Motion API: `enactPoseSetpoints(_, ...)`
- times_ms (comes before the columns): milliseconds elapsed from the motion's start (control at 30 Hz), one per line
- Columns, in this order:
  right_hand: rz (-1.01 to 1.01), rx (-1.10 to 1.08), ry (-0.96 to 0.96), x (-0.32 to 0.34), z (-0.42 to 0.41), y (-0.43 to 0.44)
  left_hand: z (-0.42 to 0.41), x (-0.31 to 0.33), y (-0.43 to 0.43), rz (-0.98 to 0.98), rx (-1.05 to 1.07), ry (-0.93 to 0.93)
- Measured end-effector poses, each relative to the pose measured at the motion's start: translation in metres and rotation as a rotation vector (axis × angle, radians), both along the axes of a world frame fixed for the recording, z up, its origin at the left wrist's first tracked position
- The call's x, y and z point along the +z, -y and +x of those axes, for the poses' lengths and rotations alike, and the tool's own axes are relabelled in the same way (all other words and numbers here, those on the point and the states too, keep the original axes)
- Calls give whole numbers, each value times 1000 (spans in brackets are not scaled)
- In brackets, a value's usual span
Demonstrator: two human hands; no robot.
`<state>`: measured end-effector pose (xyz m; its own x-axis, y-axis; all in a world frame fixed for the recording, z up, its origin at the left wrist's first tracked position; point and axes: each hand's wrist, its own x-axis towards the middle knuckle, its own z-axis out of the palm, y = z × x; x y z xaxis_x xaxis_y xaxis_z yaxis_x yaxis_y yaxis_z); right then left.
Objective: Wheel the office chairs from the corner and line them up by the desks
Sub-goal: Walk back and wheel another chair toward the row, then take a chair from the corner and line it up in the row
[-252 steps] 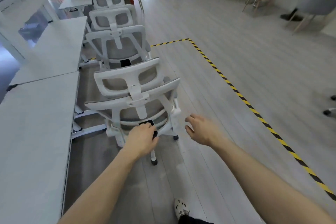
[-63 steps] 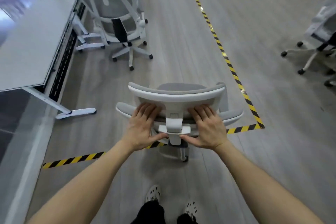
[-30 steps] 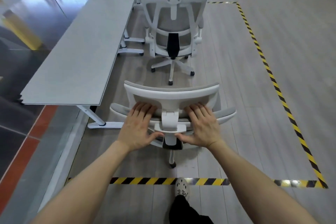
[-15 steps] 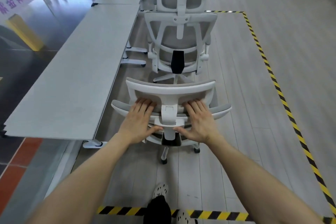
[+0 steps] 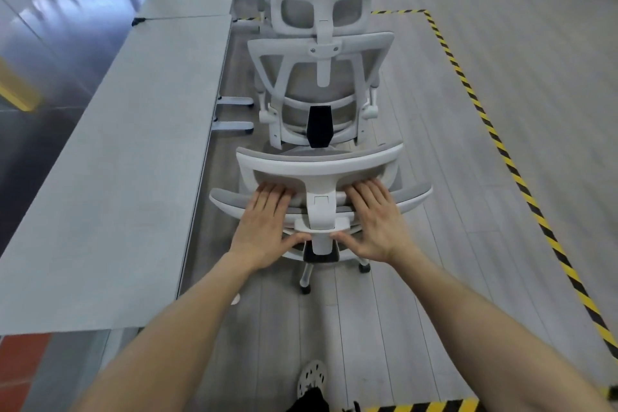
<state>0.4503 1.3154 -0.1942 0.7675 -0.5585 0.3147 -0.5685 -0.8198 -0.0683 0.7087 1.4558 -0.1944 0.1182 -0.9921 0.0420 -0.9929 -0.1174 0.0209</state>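
Under both flat palms sits the white mesh office chair (image 5: 317,165). The left hand (image 5: 264,227) and right hand (image 5: 379,222) press on its backrest top either side of the headrest post, fingers straight and clasping nothing. Just ahead of the hands stands a second chair (image 5: 317,87). A desk (image 5: 117,150) runs alongside the left hand.

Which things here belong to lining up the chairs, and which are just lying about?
Part of the job:
pushed chair
left hand and right hand, flat on its back
parked chair ahead
desk alongside

Just there:
striped floor tape
glass wall
shoe
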Motion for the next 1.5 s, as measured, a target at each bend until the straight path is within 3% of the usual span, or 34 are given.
enactPoseSetpoints(533,77,-27,-111,14,1,8,-9,6,12,-9,20,30)
enactPoseSetpoints(833,193,-17,-159,45,-30,-8,-45,55,-2,-3,49,70)
enactPoseSetpoints(1067,440,-266,-177,32,-207,-54,-181,63,-30,107,167,128)
enactPoseSetpoints(1333,508,-692,-189,39,-484,-93,-459,49,35,321,-318,77)
enactPoseSetpoints(1500,479,-943,-157,74,-625,-105,-625,73,93,290,-629,117)
